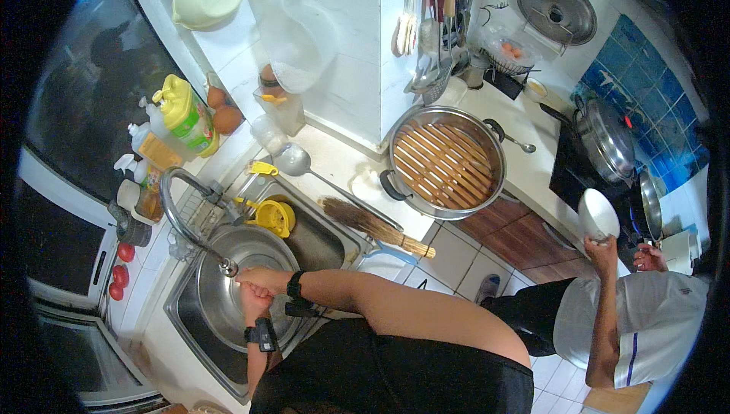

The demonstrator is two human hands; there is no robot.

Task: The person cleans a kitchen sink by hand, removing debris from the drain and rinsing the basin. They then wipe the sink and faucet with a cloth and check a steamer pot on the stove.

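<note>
My right hand [267, 280] lies over the fingers of my left hand [255, 301], and the two are clasped together. Both are above a wide stainless steel basin [214, 260], just below the spout of a curved chrome faucet [191, 231]. I cannot make out running water. No object shows between my hands, though the left fingers are partly hidden. The basin sits in the left bowl of a steel double sink [191, 334]. In the other bowl is a yellow plastic strainer [274, 217]. Dark bands with small devices are on both my wrists.
A steel pot with a slatted wooden rack [447, 166] stands on the counter. A straw brush [376, 228] and a long-handled ladle [293, 160] lie beside the sink. Bottles [185, 120] and tomatoes [121, 275] line the sill. At right, another person [633, 311] holds a white bowl [599, 214].
</note>
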